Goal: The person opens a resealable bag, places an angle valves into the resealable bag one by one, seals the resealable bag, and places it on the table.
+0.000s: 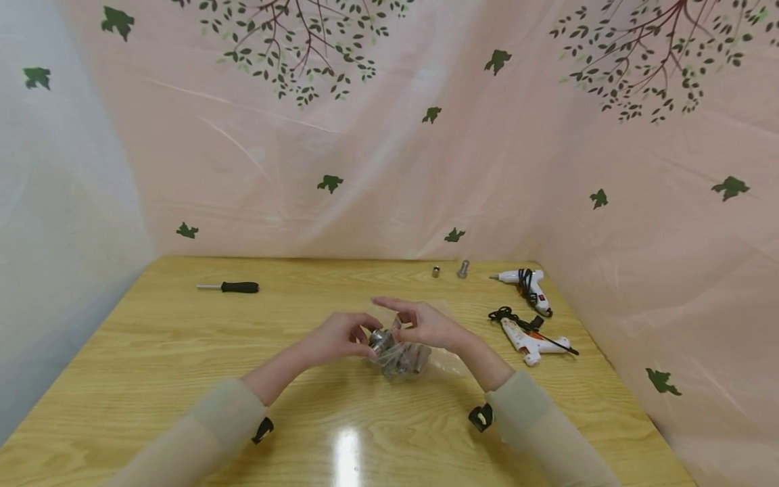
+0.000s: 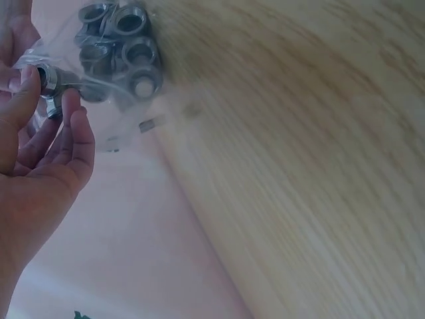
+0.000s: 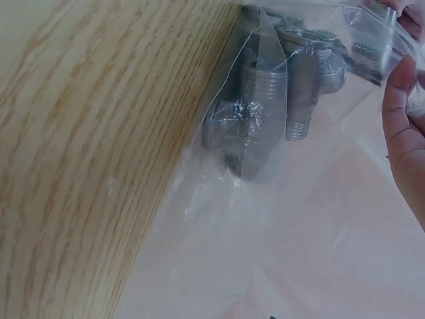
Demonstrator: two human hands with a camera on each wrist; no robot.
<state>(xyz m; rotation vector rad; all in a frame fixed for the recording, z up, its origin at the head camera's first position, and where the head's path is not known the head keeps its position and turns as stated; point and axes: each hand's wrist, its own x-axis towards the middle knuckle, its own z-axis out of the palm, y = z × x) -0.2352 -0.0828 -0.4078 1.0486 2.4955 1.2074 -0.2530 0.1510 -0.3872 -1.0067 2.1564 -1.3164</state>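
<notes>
My left hand (image 1: 333, 339) pinches a shiny metal pipe fitting (image 2: 53, 83) between thumb and fingers, at the mouth of a clear plastic bag (image 1: 404, 362). Opposite it, my right hand (image 1: 431, 327) grips the bag's edge, with its index finger stretched out to the left. Several grey metal pipe fittings (image 3: 265, 86) lie inside the bag, some with threaded ends. In the left wrist view their round openings (image 2: 129, 22) show through the plastic. The bag rests on the wooden table (image 1: 292, 419).
Back left lies a screwdriver (image 1: 240, 287) with a black handle. Two small metal fittings, a short one (image 1: 435, 271) and a longer threaded one (image 1: 464, 269), stand near the rear edge. Two white glue guns (image 1: 540, 291) with black cords lie at the right, before a patterned cloth backdrop (image 1: 377, 135).
</notes>
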